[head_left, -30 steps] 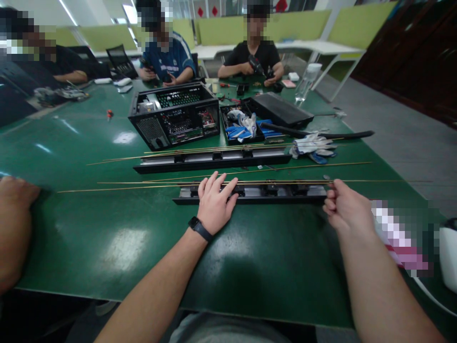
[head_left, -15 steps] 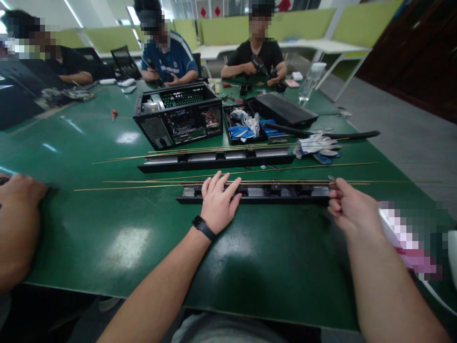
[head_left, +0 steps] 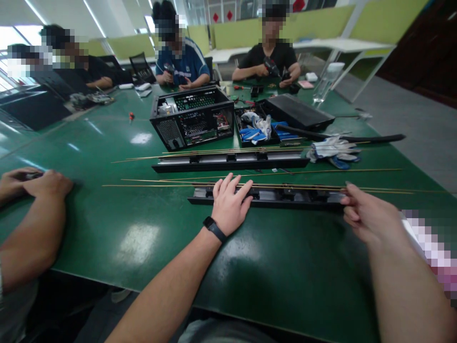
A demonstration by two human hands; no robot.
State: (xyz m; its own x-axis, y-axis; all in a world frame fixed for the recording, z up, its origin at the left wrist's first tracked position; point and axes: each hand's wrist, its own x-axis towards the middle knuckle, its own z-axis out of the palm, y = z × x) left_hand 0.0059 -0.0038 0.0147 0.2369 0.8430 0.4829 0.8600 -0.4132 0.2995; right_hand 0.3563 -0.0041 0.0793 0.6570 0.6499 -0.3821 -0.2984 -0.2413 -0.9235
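Note:
My left hand, with a dark watch on its wrist, lies over the left part of a long black channel bar with a grey inside and several black blocks in it. Its fingers are spread across the bar and the thin brass-coloured rods along its far edge. At the bar's right end is my right hand, thumb and fingers pinched together; what lies between the fingertips is hidden. Behind, a second channel bar lies roughly parallel, with more thin rods along it.
Beyond the bars stand an open black computer case and a black tray with blue-white gloves. Another glove pair, a black tube and a clear bottle are at right. A neighbour's hands are at left; people sit across.
The view has swung left, so the scene sits farther right. Both my hands stay at about the same places on the near bar. More of the neighbour's arms shows.

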